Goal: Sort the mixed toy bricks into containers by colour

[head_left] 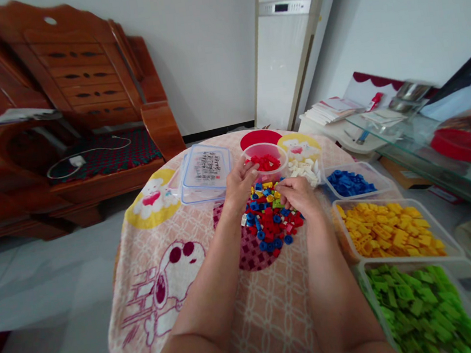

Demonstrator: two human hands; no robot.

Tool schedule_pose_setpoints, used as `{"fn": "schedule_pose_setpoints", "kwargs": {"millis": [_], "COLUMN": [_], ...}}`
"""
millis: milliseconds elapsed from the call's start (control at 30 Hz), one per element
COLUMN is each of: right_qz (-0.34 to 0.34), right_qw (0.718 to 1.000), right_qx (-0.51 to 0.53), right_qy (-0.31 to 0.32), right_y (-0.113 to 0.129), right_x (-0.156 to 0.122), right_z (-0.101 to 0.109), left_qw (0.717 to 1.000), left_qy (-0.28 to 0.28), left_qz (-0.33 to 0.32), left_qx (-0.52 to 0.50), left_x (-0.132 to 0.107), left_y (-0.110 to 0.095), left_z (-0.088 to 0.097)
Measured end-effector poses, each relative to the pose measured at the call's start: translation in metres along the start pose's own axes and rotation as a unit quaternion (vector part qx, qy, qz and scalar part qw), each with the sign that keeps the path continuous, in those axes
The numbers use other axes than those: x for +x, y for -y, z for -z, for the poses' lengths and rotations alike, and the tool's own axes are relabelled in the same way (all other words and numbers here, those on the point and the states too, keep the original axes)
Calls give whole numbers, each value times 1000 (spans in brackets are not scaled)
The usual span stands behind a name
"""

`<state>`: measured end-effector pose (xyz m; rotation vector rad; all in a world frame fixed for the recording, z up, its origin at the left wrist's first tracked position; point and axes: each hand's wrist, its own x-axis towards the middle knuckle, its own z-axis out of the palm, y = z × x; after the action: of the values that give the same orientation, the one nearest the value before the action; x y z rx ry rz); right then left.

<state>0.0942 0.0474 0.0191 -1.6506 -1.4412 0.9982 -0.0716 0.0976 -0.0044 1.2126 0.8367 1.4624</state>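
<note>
A mixed pile of small toy building bricks (271, 218), red, blue, yellow and green, lies on the cloth in front of me. My left hand (240, 186) is at the pile's far left, beside the rim of a round clear tub (283, 165). Its fingers look loosely apart. Red bricks (265, 163) sit inside that tub. Over the right side of the pile, my right hand (299, 194) has thumb and fingertips pressed together; whatever they pinch is too small to make out. White bricks (304, 171) lie just beyond this hand.
At right stand clear boxes of blue bricks (349, 183), yellow bricks (387, 229) and green bricks (426, 307). A blue-rimmed lid (205, 172) lies left of the tub, and a red disc (260, 138) behind it. A glass table (423, 152) stands at right, a wooden chair (75, 76) at left.
</note>
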Motion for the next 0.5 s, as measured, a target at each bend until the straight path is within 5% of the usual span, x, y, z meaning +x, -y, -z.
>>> {"fn": "schedule_pose_setpoints", "kwargs": {"millis": [200, 333, 500], "right_qz": [62, 69, 93], "right_qw": [989, 985, 985], "right_qx": [-116, -91, -57], "right_qy": [60, 130, 132], "right_y": [-5, 5, 27], "right_x": [4, -3, -20], "right_z": [-10, -12, -7], "left_qw": [999, 998, 997], "left_qy": [29, 20, 12], "left_qz": [-30, -16, 6], "left_qx": [36, 59, 80], "left_x": [4, 1, -5], "left_y": [2, -10, -24], "left_z": [10, 15, 16]}}
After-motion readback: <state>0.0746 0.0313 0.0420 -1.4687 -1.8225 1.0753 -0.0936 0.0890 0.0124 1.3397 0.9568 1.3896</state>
